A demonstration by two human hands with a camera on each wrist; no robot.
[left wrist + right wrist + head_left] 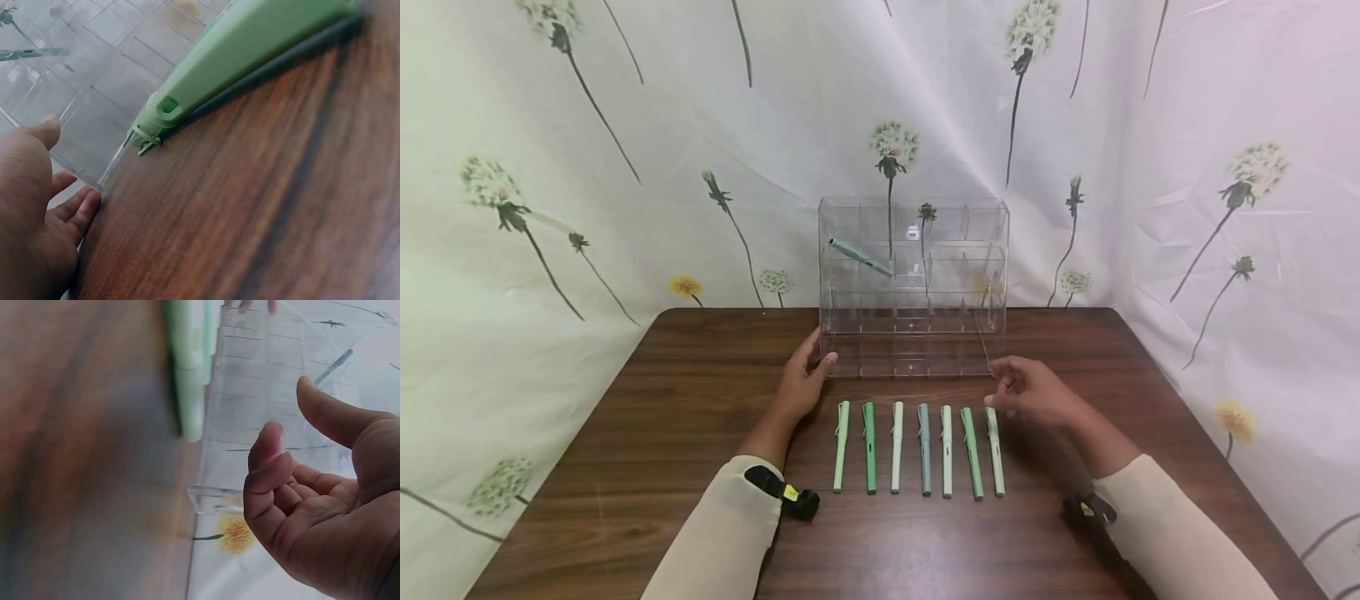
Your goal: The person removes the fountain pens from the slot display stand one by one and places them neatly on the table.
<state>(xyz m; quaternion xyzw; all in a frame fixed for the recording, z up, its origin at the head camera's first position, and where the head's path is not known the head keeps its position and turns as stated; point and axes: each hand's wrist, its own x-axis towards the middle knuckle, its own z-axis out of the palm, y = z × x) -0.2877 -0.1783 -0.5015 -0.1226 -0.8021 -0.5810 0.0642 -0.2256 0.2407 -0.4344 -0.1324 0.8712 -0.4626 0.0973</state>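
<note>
A clear plastic organizer [912, 333] with tiered compartments stands at the back of the table. My left hand [801, 375] holds its lower left corner, thumb in front and fingers around the side. A grey-green pen [861, 257] lies slanted in an upper left compartment. Before the organizer, several capped pens lie in a row, among them a bright green pen [869, 450] and a blue-grey pen [924, 450]. My right hand [1033, 392] hovers by the cap of the rightmost pale pen [995, 454]. Its fingers are loosely curled around nothing in the right wrist view.
The brown wooden table [625, 467] reaches back to a white cloth backdrop [820, 100] printed with dandelions. A dark strap with a small camera [790, 493] sits on the left wrist, and another [1086, 510] on the right.
</note>
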